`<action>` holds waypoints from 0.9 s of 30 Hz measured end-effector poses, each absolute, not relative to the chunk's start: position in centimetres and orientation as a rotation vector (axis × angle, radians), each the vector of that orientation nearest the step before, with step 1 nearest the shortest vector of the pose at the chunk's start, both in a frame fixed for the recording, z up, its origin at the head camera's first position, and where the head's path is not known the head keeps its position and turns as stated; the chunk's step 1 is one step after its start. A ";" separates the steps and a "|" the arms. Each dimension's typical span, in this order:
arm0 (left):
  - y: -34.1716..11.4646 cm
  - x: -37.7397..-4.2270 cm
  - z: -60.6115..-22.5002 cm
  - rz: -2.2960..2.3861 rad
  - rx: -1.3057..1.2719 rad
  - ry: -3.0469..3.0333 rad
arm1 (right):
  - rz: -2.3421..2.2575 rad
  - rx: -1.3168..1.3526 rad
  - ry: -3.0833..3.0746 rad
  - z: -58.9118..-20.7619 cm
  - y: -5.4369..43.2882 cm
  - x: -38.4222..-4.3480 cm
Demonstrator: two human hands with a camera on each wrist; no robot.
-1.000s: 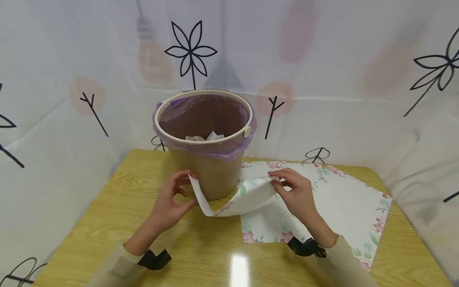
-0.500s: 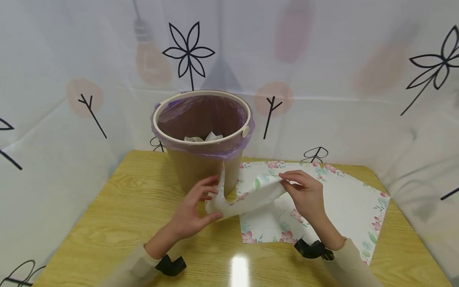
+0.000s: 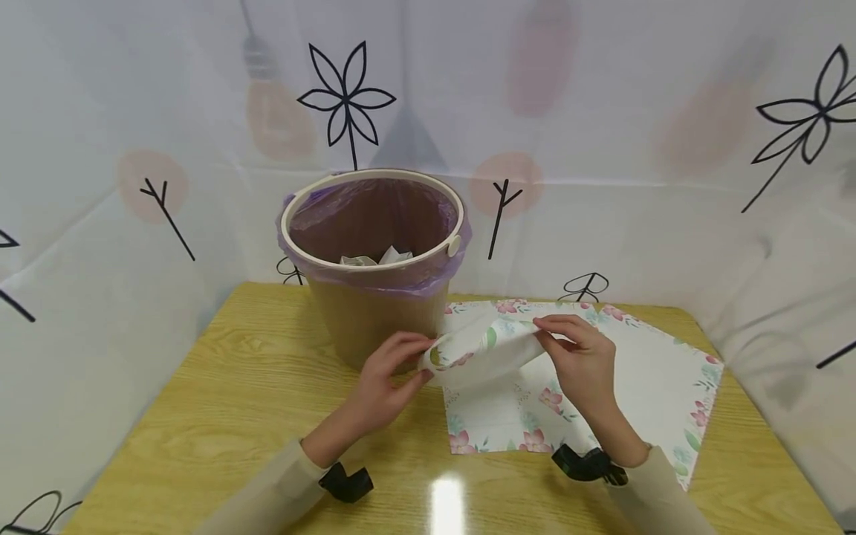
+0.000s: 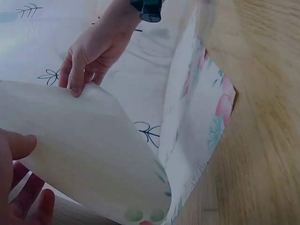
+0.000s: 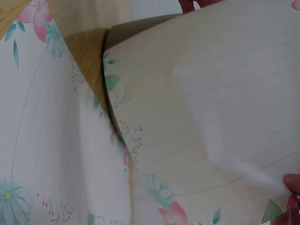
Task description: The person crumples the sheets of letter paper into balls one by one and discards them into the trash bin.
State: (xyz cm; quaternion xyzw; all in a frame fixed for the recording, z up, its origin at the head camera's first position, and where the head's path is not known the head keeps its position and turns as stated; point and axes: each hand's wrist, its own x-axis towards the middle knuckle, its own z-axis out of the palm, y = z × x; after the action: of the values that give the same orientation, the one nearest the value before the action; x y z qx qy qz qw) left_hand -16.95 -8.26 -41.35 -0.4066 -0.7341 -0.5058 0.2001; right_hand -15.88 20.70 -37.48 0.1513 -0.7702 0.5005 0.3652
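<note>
A sheet of floral-bordered paper (image 3: 491, 364) hangs between both hands, bent into a curve with its left end curled over. My left hand (image 3: 384, 386) holds that curled end; in the left wrist view its thumb (image 4: 21, 144) lies on one side of the paper and the fingers are behind. My right hand (image 3: 585, 368) pinches the upper right corner between thumb and fingertips. Fine ruled lines and printed leaves show on the held sheet (image 5: 187, 108) in the right wrist view. Below it, more floral-bordered paper (image 3: 649, 394) lies flat on the table.
A beige bin (image 3: 361, 319) stands at the back of the wooden table (image 3: 234, 416), just behind my left hand. A purple liner (image 3: 414, 282) folds over its rim, and crumpled paper (image 3: 393, 256) lies inside. A patterned cloth (image 3: 602, 148) hangs behind the table.
My left hand has moved right, loosened around the paper and regripped its left end closer to the right hand. That end stood up, then curled over. The right hand shifted slightly right, still pinching its corner.
</note>
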 end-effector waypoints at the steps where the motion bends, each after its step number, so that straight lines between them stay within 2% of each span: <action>1: -8.0 -17.2 -41.3 -1.419 -1.133 -2.038 | 1.279 0.373 -1.975 -37.8 20.8 -16.1; 9: -5.7 -18.8 -41.4 -1.630 -1.012 -2.039 | 1.160 0.196 -1.990 -39.9 21.4 -17.9; 18: -3.9 -17.7 -38.7 -1.783 -1.045 -2.044 | 1.107 0.116 -2.058 -40.5 20.7 -18.6; 27: -2.8 -20.5 -41.6 -1.787 -1.007 -1.895 | 1.139 0.144 -2.145 -40.4 20.4 -18.7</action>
State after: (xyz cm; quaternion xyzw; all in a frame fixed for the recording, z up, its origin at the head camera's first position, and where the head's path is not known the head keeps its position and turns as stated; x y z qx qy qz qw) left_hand -20.49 -2.77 -41.61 -0.3553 -0.6683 -0.6301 0.1737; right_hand -18.71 20.42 -40.37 0.0555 -0.8268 0.4390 0.3472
